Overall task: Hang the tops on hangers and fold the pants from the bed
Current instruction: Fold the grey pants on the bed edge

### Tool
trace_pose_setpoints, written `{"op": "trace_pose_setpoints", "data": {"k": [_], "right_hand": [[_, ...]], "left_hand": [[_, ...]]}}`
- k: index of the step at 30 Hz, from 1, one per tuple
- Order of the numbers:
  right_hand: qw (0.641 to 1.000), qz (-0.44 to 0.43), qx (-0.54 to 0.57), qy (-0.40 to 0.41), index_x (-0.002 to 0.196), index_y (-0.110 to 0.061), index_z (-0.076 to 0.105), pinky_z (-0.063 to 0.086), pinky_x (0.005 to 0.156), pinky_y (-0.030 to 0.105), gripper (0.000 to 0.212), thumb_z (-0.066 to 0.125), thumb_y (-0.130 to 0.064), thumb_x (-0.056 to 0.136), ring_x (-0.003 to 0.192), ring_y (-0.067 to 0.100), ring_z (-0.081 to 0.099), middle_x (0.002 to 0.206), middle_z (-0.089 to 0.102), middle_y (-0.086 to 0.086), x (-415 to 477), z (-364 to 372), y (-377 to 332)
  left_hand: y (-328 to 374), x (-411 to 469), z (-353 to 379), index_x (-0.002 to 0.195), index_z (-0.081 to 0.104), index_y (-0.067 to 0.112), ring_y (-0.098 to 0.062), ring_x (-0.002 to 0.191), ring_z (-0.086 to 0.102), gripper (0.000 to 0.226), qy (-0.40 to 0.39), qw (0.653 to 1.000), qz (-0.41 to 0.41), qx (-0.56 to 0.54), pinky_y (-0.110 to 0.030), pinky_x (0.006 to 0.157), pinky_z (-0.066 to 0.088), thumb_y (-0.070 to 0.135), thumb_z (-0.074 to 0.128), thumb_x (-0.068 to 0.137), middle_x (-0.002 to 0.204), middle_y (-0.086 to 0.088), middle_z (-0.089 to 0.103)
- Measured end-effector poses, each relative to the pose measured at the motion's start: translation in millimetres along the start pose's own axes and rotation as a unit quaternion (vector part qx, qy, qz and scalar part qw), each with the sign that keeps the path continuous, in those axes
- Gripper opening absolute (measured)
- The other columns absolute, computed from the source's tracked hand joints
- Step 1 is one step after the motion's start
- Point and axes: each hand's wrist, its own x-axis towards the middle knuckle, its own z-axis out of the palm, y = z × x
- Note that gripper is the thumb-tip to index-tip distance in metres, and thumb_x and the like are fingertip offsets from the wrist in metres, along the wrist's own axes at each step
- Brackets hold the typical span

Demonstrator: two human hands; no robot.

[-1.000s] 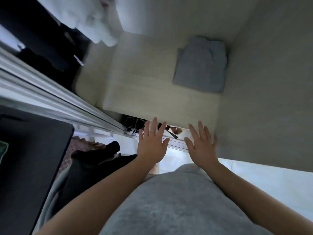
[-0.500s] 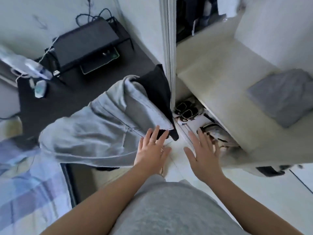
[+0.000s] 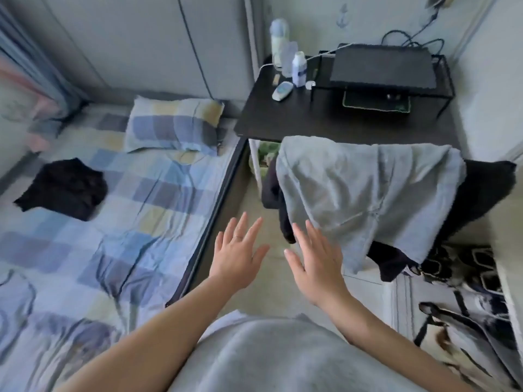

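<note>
Seen from beside the bed point(image 3: 135, 222): the person's left hand point(image 3: 237, 258) and right hand point(image 3: 314, 268) are raised over the strip of floor between mattress and chair, fingers straight and spread wide, holding nothing. The right hand is just beside the hem of a grey garment point(image 3: 368, 193) draped over the chair, with dark clothing point(image 3: 481, 190) beneath it; whether it touches the cloth cannot be told. On the checked sheet one crumpled black garment point(image 3: 63, 188) lies near the pillow point(image 3: 175, 125), well apart from both hands. It is too bunched to tell top from pants. No hanger is in view. By this evidence the bed is nearly cleared — the black piece is yet to be picked up, then hung or folded
</note>
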Motion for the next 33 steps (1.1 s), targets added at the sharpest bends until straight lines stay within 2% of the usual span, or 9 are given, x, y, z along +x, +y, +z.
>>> {"op": "trace_pose_setpoints", "data": {"k": [6, 10, 15, 18, 22, 33], "right_hand": [[0.99, -0.108, -0.048, -0.071, 0.158, -0.038, 0.015, 0.006, 0.121, 0.054, 0.059, 0.032, -0.053, 0.104, 0.155, 0.017, 0.005, 0.169, 0.006, -0.004, 28, 63, -108], [0.974, -0.187, -0.08, -0.094, 0.158, -0.035, 0.019, 0.012, 0.12, 0.055, 0.059, 0.033, -0.053, 0.103, 0.153, 0.019, 0.013, 0.168, 0.011, -0.001, 38, 124, -189], [0.955, -0.245, -0.09, -0.143, 0.158, -0.037, 0.019, 0.005, 0.121, 0.052, 0.06, 0.037, -0.052, 0.103, 0.152, 0.015, 0.014, 0.168, 0.01, -0.006, 45, 209, -285], [0.935, -0.281, -0.09, -0.194, 0.157, -0.041, 0.015, 0.0, 0.12, 0.051, 0.059, 0.035, -0.053, 0.103, 0.152, 0.012, 0.011, 0.168, 0.006, -0.009, 43, 249, -332], [0.903, -0.329, -0.106, -0.254, 0.157, -0.043, 0.012, 0.001, 0.12, 0.053, 0.063, 0.023, -0.063, 0.098, 0.152, 0.013, 0.011, 0.168, 0.006, -0.009, 43, 291, -384], [0.814, -0.431, -0.146, -0.362, 0.157, -0.04, 0.018, -0.002, 0.12, 0.052, 0.059, 0.036, -0.053, 0.102, 0.152, 0.014, 0.013, 0.168, 0.01, -0.008, 80, 390, -492]], "left_hand": [[-123, -46, -38, 0.157, 0.01, 0.044, -0.02, 0.155, -0.004, 0.063, 0.057, 0.99, -0.125, -0.039, -0.048, 0.123, 0.005, 0.063, 0.028, 0.101, 0.169, 0.006, 0.001], [-216, -91, -56, 0.157, 0.005, 0.046, -0.021, 0.155, -0.006, 0.062, 0.082, 0.976, -0.195, -0.049, -0.049, 0.123, 0.004, 0.064, 0.024, 0.101, 0.169, 0.008, -0.004], [-325, -151, -74, 0.157, 0.008, 0.045, -0.021, 0.155, -0.004, 0.063, 0.117, 0.945, -0.296, -0.069, -0.049, 0.124, 0.008, 0.065, 0.026, 0.1, 0.169, 0.008, -0.003], [-371, -190, -79, 0.158, 0.013, 0.042, -0.022, 0.155, 0.002, 0.063, 0.143, 0.919, -0.355, -0.095, -0.047, 0.123, 0.012, 0.062, 0.029, 0.1, 0.169, 0.006, 0.004], [-417, -232, -78, 0.158, 0.016, 0.041, -0.022, 0.155, 0.004, 0.062, 0.169, 0.874, -0.437, -0.13, -0.046, 0.123, 0.014, 0.059, 0.031, 0.101, 0.169, 0.003, 0.01], [-486, -265, -84, 0.157, 0.022, 0.038, -0.02, 0.154, 0.006, 0.059, 0.219, 0.749, -0.587, -0.216, -0.048, 0.122, 0.014, 0.051, 0.039, 0.102, 0.168, 0.003, 0.013]]}}
